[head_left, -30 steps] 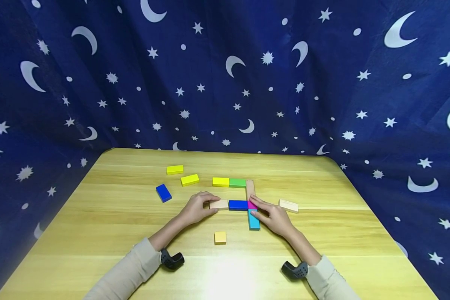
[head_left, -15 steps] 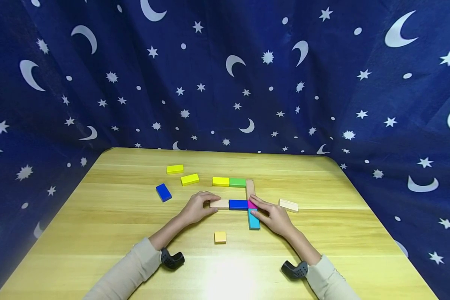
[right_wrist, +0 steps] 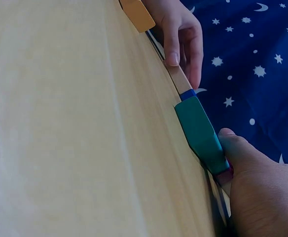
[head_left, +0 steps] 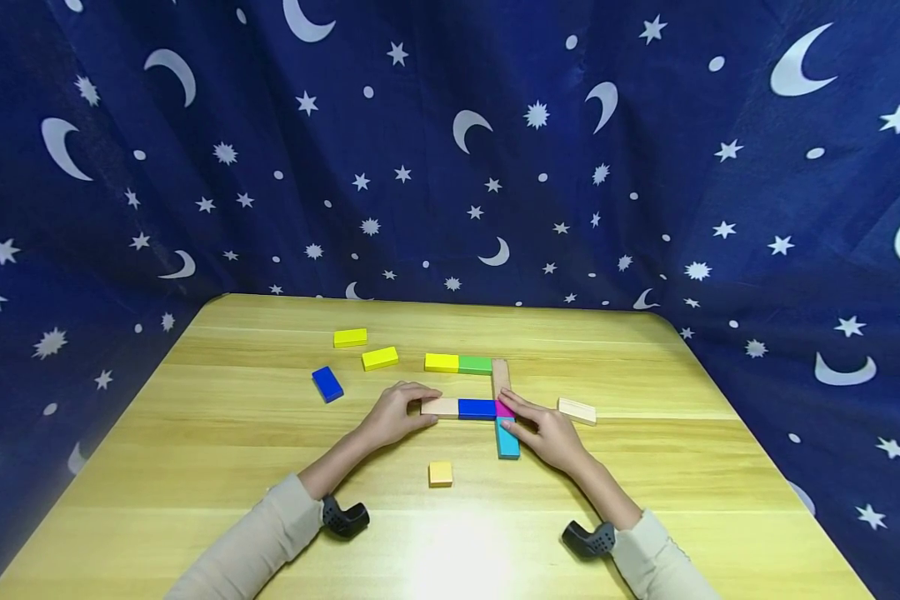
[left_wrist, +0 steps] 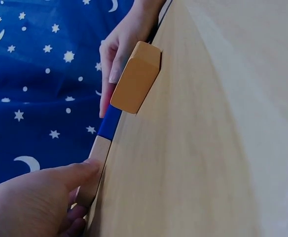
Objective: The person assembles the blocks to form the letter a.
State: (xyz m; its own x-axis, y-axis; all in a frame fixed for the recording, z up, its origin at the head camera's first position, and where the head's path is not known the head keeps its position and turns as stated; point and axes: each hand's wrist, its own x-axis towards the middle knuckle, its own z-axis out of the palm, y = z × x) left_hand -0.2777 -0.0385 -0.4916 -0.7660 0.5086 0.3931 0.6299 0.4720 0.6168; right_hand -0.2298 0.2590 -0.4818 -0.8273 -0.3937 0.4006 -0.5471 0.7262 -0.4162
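In the head view, my left hand (head_left: 397, 418) pinches the left end of a plain wood block (head_left: 441, 408) between thumb and fingers. The block's right end meets a blue block (head_left: 477, 409). To the right, my right hand (head_left: 553, 435) rests on the blocks with fairly straight fingers, its fingertips near a magenta block (head_left: 503, 409) and its thumb on a light blue block (head_left: 507, 440). The magenta block is partly hidden by the fingers. Above it stands another plain block (head_left: 500, 377), joined at its top to a green block (head_left: 476, 366) and a yellow block (head_left: 442, 363).
Loose on the wooden table (head_left: 195, 467) lie two yellow blocks, one nearer (head_left: 380, 359) than the other, and a dark blue block (head_left: 327, 384) at left. A plain block (head_left: 577, 412) lies right of the right hand; a small orange block (head_left: 440, 474) is in front. A starry curtain (head_left: 450, 150) hangs behind.
The plain wood block in my left hand has slid slightly right, closing the thin gap to the blue block. My right hand has stayed in place.
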